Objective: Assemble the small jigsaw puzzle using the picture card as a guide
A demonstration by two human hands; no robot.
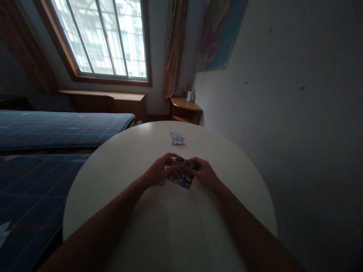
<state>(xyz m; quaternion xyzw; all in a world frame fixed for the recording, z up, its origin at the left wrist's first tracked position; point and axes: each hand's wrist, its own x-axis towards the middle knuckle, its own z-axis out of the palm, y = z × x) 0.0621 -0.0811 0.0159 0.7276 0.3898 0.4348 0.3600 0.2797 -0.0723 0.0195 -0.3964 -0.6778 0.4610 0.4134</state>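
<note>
Between my two hands is a small dark packet (181, 177) with a busy, colourful print, tilted over the round white table. My left hand (161, 168) grips its left side, thumb across the front. At the upper right corner my right hand (202, 170) holds it with the thumb pressed on the printed face. Whether the packet is torn anywhere is too small to tell. A bit of another printed piece (161, 183) shows under my left hand, mostly hidden. Farther back on the table lies a lighter square packet (177, 138) with a blue and orange print, apart from both hands.
The round white table (113, 181) fills the middle. To the left are beds with blue checked covers (56, 128). A bare wall (283, 143) runs along the right. Behind stand a corner shelf (185, 103), a long desk (124, 96) and a barred window (104, 37).
</note>
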